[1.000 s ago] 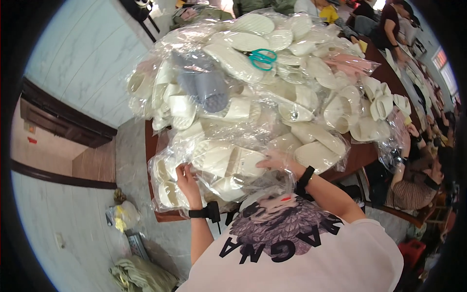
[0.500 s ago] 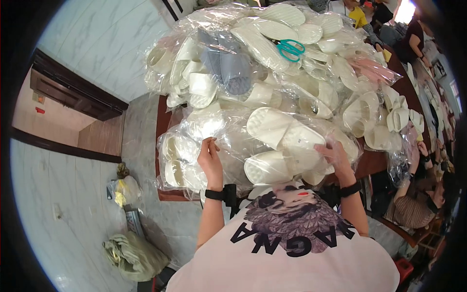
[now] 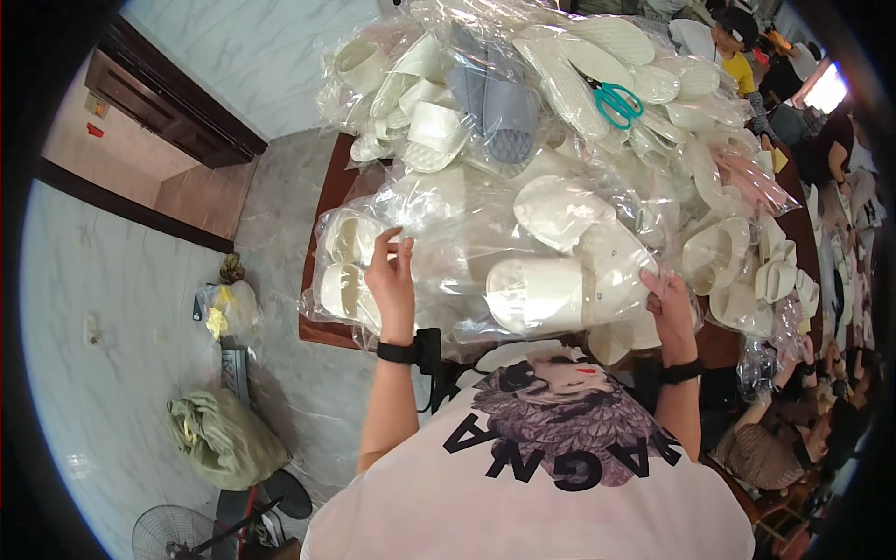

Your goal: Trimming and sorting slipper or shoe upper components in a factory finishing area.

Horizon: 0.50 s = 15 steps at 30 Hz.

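Plastic-bagged white slippers (image 3: 532,289) between both hands, teal scissors (image 3: 616,101) atop pile.

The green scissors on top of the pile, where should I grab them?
Take the scissors by their looped teal handles, coming from above. They lie flat on top of the bagged slippers, with the handles in plain sight and nothing covering them.
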Tool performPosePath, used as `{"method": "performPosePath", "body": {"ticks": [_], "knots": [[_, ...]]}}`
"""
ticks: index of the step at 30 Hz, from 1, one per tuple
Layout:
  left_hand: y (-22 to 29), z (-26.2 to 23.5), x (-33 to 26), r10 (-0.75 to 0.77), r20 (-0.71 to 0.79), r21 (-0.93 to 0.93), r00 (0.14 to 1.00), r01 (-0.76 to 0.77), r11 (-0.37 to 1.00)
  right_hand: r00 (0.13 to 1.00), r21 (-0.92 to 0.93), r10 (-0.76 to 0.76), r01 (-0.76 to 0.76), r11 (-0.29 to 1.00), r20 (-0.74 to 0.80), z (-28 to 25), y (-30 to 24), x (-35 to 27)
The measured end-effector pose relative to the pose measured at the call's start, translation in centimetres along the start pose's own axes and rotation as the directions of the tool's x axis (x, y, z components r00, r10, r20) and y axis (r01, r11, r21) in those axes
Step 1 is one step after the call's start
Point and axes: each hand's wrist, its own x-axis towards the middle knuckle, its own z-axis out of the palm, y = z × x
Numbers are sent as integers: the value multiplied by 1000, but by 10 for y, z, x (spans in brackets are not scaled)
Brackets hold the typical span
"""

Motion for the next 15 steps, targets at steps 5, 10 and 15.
{"method": "performPosePath", "body": {"ticks": [5,10,15], "knots": [[8,-16,-23,-126,199,-318,972,186,930,999,111,12,-16,994,32,21,2,-2],[5,-32,-32,-266,122,-255,956,289,923,999,44,-16,14,999,51,8,24,6],[-42,-38,-34,-183,-13,-92,983,181,979,993,-271,4,30,962,121,-33,5,8]]}}
